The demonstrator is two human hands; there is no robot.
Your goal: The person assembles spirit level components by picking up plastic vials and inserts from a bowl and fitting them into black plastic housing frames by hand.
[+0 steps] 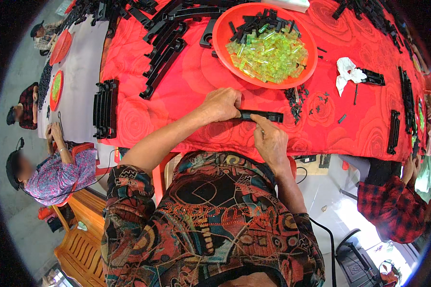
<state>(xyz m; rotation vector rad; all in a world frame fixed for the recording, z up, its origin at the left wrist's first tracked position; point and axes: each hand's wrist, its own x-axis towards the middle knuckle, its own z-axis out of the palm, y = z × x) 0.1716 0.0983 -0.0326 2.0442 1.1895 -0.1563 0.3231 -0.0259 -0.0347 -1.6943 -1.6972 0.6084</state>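
A long, narrow black plastic part (273,116) with a hollow top lies crosswise at the near side of the red-covered table. My left hand (221,104) is closed round its left end, thumb and fingers pressed together. From the near side, my right hand (271,139) sets its index fingertip on the middle of the part. The other fingers of that hand are curled, and whether anything small is in them is hidden. Beyond my hands stands a round red basin (219,48) holding clear yellow-green pieces (268,55) and small black pieces (261,23).
Similar black parts lie in a stack (105,109) at left and a row (163,60) farther back. Small black bits (296,103), a crumpled white tissue (348,74) and a black part (393,131) lie at right. Co-workers sit at left (64,167) and right (392,208).
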